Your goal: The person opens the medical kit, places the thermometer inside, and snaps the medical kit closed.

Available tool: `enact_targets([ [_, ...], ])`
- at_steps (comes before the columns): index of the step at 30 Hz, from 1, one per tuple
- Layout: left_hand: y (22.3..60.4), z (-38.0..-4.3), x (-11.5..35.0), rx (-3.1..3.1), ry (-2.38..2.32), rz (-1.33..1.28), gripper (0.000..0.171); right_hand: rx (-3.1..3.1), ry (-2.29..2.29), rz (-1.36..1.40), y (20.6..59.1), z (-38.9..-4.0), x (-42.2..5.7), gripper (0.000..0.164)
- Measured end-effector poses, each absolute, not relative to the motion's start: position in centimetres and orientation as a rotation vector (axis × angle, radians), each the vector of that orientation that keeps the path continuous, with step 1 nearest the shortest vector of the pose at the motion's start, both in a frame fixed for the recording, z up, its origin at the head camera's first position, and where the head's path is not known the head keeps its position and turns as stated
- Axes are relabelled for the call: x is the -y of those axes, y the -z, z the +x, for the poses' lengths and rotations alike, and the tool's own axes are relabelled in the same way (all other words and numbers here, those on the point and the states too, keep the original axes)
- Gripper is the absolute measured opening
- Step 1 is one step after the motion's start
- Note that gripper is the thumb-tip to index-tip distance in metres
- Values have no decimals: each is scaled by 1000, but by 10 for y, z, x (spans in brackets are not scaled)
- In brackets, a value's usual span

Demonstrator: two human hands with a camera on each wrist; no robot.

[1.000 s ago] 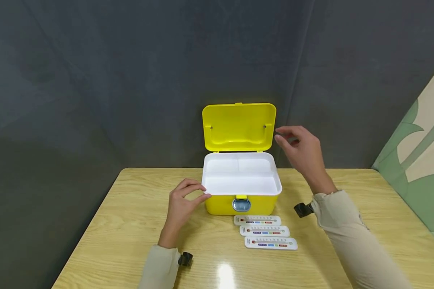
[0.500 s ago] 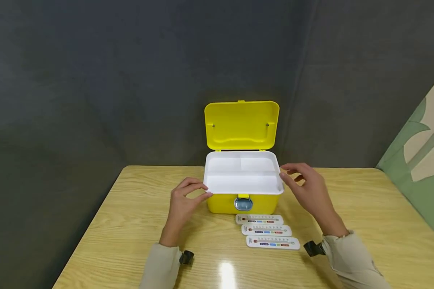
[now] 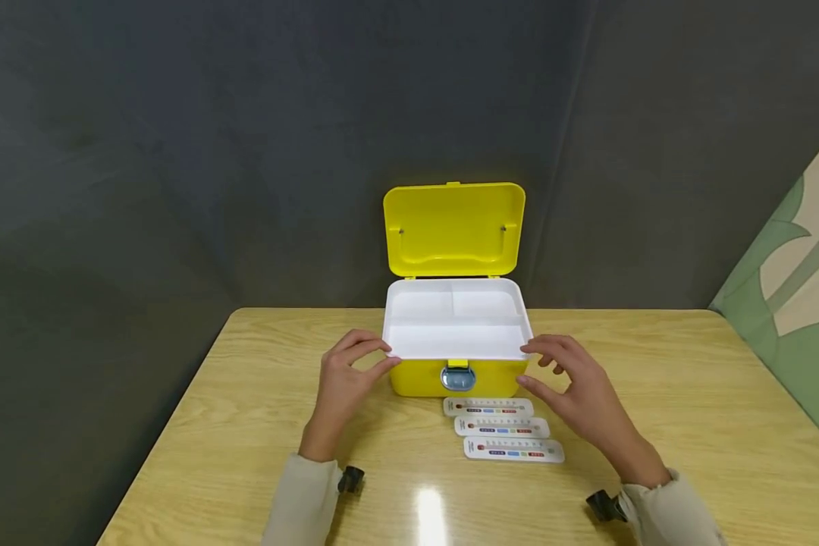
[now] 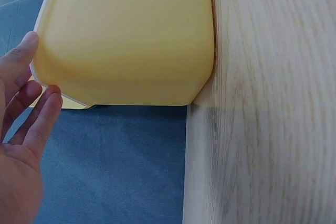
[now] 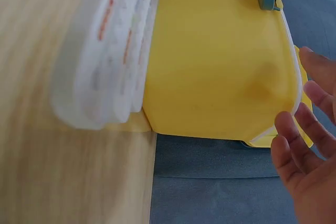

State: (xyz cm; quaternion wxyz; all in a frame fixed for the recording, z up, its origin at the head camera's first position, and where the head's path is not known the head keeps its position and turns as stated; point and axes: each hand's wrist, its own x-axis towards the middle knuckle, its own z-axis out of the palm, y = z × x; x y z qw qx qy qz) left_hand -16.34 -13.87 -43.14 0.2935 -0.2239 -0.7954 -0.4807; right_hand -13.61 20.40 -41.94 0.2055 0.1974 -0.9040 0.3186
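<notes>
A yellow storage box stands with its lid raised at the back and a grey-blue latch on its front. Its top holds a white divided tray. My left hand pinches the tray's front left corner with thumb and fingertips, also seen from the side in the left wrist view. At the front right corner is my right hand, fingertips at the tray rim and thumb spread away in front of the box. Three white thermometers lie in staggered rows before the box.
The wooden table carries the box near its back edge. A dark curtain hangs right behind, and a green and beige patterned panel is at the right. Each wrist wears a small black camera.
My right hand has come down from beside the raised lid, along the box's right side, to the front right corner. My left hand has stayed at the front left corner.
</notes>
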Motion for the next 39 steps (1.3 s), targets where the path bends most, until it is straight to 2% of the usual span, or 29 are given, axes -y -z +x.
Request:
enact_targets([
  [6,437,-161,138,2125,1304,-572,17,2548,-803,605,426,-126,-208,55],
  [16,428,-163,136,2110,1118,-641,17,2558,-778,628,425,-126,-210,60],
  [27,432,-166,136,2084,1193,-572,19,2612,-764,704,420,-128,-212,65],
  [39,422,-161,131,2180,1292,-475,18,2616,-754,698,414,-125,-217,63],
])
